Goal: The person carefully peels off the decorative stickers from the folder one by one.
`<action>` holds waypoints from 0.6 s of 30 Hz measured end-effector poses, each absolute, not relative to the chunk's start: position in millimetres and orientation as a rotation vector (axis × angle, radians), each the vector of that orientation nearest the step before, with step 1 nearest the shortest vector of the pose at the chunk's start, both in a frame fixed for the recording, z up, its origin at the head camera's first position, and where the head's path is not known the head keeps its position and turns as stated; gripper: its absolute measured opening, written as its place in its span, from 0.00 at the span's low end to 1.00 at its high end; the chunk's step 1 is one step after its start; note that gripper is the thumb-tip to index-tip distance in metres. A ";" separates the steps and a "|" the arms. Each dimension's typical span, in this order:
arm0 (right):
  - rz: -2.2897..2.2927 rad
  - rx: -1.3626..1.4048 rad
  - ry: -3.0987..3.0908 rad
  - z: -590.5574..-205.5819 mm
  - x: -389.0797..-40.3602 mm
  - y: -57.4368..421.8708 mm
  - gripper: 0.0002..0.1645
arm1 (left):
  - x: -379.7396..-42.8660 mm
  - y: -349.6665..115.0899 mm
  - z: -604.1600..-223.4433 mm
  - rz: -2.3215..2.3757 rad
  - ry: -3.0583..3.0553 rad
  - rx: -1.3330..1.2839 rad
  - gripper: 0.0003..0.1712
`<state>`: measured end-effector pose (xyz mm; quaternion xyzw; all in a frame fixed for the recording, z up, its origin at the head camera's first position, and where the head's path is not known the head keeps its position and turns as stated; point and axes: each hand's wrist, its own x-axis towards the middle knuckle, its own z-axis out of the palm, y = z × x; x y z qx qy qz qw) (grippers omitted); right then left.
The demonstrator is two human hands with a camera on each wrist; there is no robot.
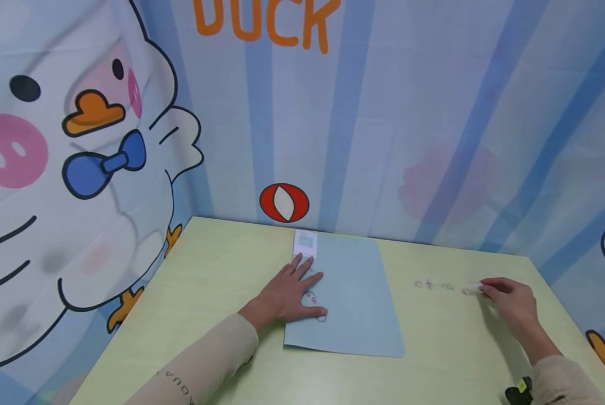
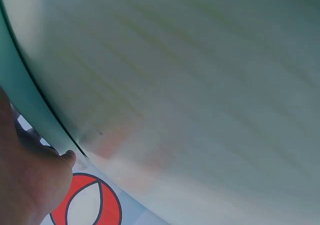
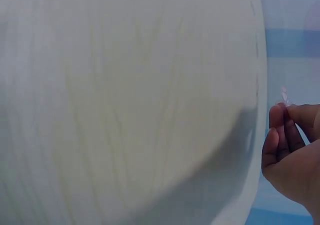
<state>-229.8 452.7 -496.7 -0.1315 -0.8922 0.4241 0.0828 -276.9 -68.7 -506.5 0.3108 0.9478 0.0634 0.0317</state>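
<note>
My left hand (image 1: 288,293) lies spread on a light blue sheet (image 1: 355,292) near its left edge. Its fingertips touch a small pale pink-and-white card (image 1: 305,243) at the sheet's upper left corner. Small reddish printed stickers (image 1: 310,298) show between thumb and index finger, partly covered. To the right, my right hand (image 1: 514,306) pinches a tiny translucent pinkish piece (image 3: 284,94), seemingly a clear sticker, between thumb and fingertips. Beside it, a row of small clear stickers (image 1: 447,287) lies on the table. The left wrist view shows part of the left hand (image 2: 40,180) at the sheet's edge.
The pale yellow table (image 1: 221,264) ends at a blue-striped cloth backdrop (image 1: 383,140) with a printed duck (image 1: 104,236) on the left. A dark object with a yellow patch (image 1: 521,391) is at the right wrist.
</note>
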 end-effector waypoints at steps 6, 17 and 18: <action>1.186 -0.512 -2.672 -504.5 -230.0 461.2 0.23 | -275.0 -69.0 -506.6 0.193 2.918 0.955 0.55; 1.158 -0.571 -2.683 -507.8 -232.0 465.1 0.23 | -277.4 -68.2 -508.8 0.190 2.929 0.962 0.55; 1.156 -0.572 -2.682 -507.7 -231.5 465.0 0.23 | -277.5 -68.1 -508.8 0.185 2.929 0.963 0.55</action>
